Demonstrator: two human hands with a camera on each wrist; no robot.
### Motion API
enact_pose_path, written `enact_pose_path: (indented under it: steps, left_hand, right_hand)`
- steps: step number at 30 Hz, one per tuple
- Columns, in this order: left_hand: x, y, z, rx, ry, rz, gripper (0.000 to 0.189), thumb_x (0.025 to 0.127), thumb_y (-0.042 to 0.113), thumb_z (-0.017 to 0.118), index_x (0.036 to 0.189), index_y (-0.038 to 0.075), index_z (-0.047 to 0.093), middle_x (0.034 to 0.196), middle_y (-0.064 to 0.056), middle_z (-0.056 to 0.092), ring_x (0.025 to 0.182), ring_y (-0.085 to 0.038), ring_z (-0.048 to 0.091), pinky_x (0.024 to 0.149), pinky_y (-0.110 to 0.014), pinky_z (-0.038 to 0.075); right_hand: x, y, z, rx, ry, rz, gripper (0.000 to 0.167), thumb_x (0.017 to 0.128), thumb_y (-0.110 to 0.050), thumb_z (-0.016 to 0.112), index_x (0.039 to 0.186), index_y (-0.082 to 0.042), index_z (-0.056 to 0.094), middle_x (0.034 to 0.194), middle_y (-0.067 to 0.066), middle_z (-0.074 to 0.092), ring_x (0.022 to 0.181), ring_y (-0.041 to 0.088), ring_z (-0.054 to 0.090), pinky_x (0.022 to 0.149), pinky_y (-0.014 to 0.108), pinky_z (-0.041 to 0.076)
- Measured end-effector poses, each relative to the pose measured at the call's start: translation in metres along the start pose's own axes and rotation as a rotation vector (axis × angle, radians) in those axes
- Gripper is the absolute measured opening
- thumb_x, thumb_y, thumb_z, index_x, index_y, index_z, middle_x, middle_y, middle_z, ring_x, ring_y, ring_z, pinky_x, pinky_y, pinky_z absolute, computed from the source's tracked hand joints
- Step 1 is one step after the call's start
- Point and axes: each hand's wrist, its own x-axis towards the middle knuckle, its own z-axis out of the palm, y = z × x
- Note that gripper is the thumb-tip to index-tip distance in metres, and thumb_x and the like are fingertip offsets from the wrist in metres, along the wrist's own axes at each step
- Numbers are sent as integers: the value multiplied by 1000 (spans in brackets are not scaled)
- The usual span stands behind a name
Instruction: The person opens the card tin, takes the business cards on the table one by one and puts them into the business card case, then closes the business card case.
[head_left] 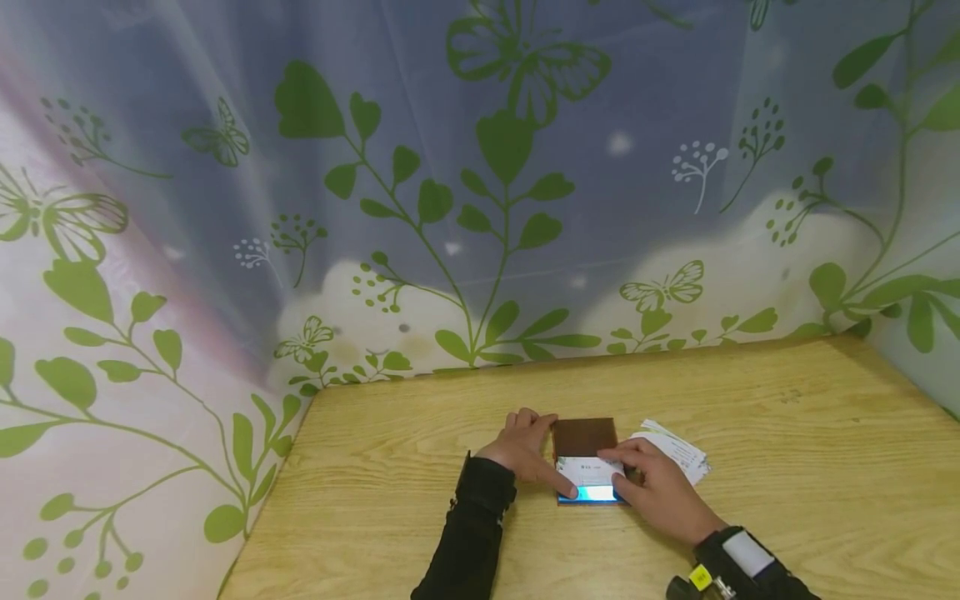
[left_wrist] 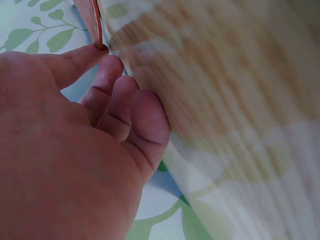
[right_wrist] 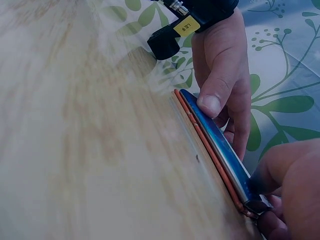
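Observation:
A brown card holder [head_left: 583, 437] with an orange edge lies open on the wooden table. On its near half sits a white card with a bright blue band [head_left: 598, 493]. My left hand [head_left: 522, 450] holds the holder from the left, index fingertip at the far corner and thumb pressing the blue band. In the left wrist view, its other fingers [left_wrist: 150, 117] curl against the tabletop. From the right, my right hand [head_left: 663, 487] grips the card's side, thumb on its edge and index finger over the white part. The right wrist view shows the blue edge [right_wrist: 220, 142] above the orange rim.
Loose white cards [head_left: 678, 450] lie fanned out just beyond my right hand. A patterned curtain [head_left: 480, 208] hangs along the back and left of the wooden table [head_left: 390, 483].

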Motion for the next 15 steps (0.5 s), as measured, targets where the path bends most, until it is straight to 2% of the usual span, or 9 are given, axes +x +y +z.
enact_pose_path:
  steps: [8,15]
  left_hand:
    - [-1,0,-1,-4,-3,-1,120,65,58,94,162,19,35,136,-3,42,119,-20,36,94,-36,47]
    - [0,0,0,-2,-5,-2,121,65,58,94,163,19,35,136,-3,42,121,-20,36,95,-35,47]
  right_hand:
    - [0,0,1,-31,-1,0,31,97,-3,69,128,-6,73,114,-1,60,86,4,50,72,25,46]
    - [-1,-1,0,-14,2,-3,30,98,-4,67,127,-6,73,115,0,59,89,6,52,73,25,46]
